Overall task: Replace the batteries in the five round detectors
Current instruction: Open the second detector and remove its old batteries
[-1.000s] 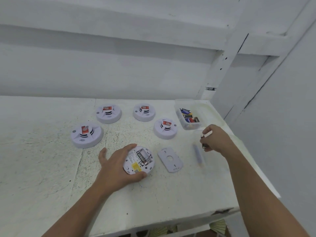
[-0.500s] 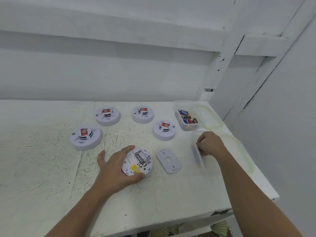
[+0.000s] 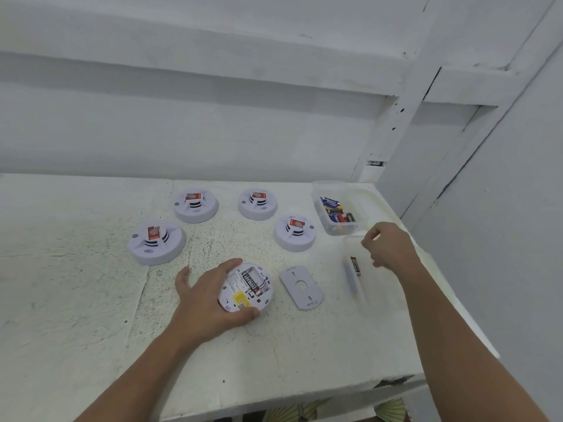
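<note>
Head view: the left hand (image 3: 210, 303) grips the overturned detector (image 3: 247, 287) on the table (image 3: 91, 300), one battery (image 3: 251, 282) seated inside; the right hand (image 3: 388, 248) hovers loosely curled, holding nothing, above a clear container (image 3: 355, 287) where a loose battery (image 3: 355, 265) lies

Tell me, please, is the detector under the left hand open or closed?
Open: the detector lies face down, its backplate off beside it, and one battery shows in the bay.

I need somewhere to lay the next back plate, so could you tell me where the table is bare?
Bare: the wide stretch left of the front-left detector, and the near strip between the forearms. Crowded: the right edge, with the battery tub, second tub and right hand; the plate fills the middle.
</note>
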Motion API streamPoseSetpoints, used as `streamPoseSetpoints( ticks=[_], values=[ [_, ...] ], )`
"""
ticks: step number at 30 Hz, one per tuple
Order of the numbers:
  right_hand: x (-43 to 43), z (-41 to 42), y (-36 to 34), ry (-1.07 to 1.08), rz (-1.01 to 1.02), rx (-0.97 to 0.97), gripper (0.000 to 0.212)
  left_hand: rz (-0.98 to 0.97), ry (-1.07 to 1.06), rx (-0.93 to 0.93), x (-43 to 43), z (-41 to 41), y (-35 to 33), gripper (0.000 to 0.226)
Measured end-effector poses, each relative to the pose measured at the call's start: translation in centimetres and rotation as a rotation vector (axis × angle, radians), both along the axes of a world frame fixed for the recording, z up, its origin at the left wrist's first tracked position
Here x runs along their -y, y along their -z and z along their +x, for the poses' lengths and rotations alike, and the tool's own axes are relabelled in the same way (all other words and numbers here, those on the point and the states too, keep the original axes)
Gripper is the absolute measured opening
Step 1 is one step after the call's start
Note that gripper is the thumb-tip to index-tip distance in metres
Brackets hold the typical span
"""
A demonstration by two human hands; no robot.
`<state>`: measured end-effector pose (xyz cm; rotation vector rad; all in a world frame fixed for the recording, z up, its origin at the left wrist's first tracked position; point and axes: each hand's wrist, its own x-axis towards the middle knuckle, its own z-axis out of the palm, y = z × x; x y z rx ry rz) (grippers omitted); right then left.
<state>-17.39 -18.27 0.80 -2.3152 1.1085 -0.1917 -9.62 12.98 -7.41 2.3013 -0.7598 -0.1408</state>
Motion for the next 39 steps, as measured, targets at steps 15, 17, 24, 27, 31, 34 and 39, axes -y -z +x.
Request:
streamPoseSetpoints(
  ticks=[15,17,24,27,31,34,39],
  values=[
    [-11.8,2.6,1.5,-1.074,-0.111,-0.040,0.016,0.013,0.004,0.038,0.2,0.6,1.2,0.100],
    [-12.5,3.2,1.9,-1.187,-0.205,-0.100,0.019,0.026,0.004,0.046,0.2,0.7,1.3,0.102],
    [-13.0,5.0,2.1,-1.374,-0.478,-0.259,0.015,0.043,-0.004,0.036,0.4,0.8,1.3,0.099],
    [-13.1,5.6,1.9,-1.418,-0.523,-0.295,0.014,0.050,-0.005,0.034,0.3,0.8,1.2,0.099],
    [-13.4,5.9,1.3,-1.458,-0.573,-0.331,0.010,0.017,0.005,0.022,0.3,0.7,1.1,0.099],
    [-13.7,6.0,0.9,-1.480,-0.596,-0.342,0.006,0.002,0.012,0.030,0.3,0.8,1.1,0.098],
    [-13.4,5.8,0.6,-1.494,-0.562,-0.304,0.008,-0.003,0.041,0.022,0.1,1.1,1.1,0.099]
  ],
)
